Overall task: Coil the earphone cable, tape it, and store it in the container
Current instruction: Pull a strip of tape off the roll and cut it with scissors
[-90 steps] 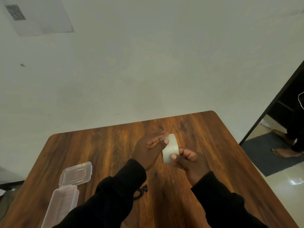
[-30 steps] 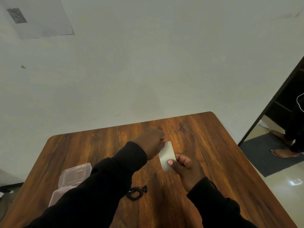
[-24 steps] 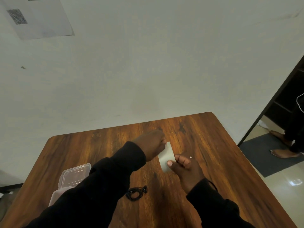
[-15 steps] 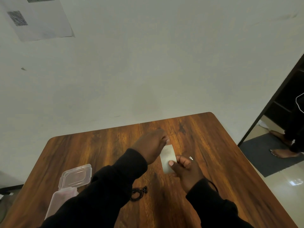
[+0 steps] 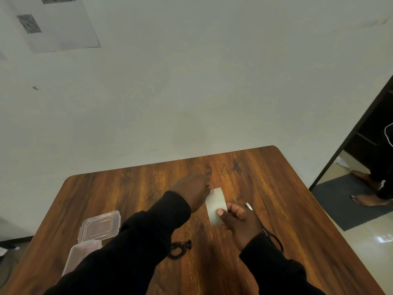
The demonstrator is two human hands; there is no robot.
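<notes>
Earphone cable (image 5: 177, 250) lies in a small black coil on the wooden table (image 5: 297, 209), near its front edge, just beside the person's left sleeve (image 5: 131, 248). No hand touches it, and I see no tape on it yet. A moment ago the sleeve hid most of the coil; now the arm has moved and the coil shows.

Toward the front left corner sits the clear container (image 5: 85, 250), its lid (image 5: 100, 225) open and tipped back.

Further in, near the middle of the table, both hands are busy with the tape (image 5: 215, 206). The right hand (image 5: 240, 220) holds the pale piece from below, thumb pressed on it. Black scissors (image 5: 263, 226) peek out from behind this hand. The left hand (image 5: 194, 190) has closed into a pinch on the top edge; before, its fingers were spread out. I think the person is pulling or peeling off a strip.

So the coiling looks done. Taping comes next, then the coil goes in the box.
</notes>
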